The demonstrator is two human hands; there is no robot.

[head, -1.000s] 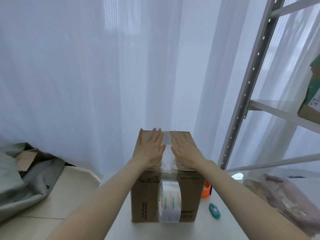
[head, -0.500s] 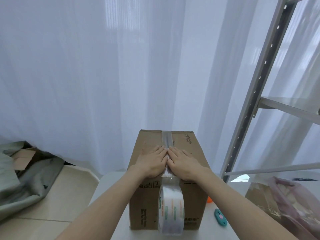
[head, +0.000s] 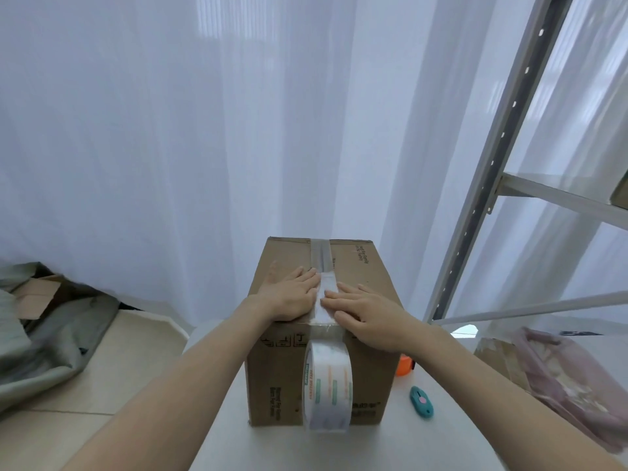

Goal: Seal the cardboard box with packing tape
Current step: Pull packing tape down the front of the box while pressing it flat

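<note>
A brown cardboard box (head: pixel 370 277) stands on a white table, its flaps closed. A strip of clear packing tape (head: pixel 321 254) runs along the top seam and over the near edge. The tape roll (head: pixel 328 385) hangs from that strip against the box's front face. My left hand (head: pixel 289 295) lies flat on the top, just left of the strip. My right hand (head: pixel 368 312) lies flat on the right, its fingertips on the tape near the front edge. Neither hand holds anything.
A teal box cutter (head: pixel 421 401) and an orange object (head: pixel 405 364) lie on the white table (head: pixel 278 447) right of the box. A plastic bag (head: pixel 571 379) sits further right. A metal shelf rack (head: pixel 503 147) rises on the right. Grey cloth (head: pixel 44 345) covers the floor at left.
Both hands have slid along the tape from the far end of the box top toward the near edge. The right hand has dropped closer to the front edge.
</note>
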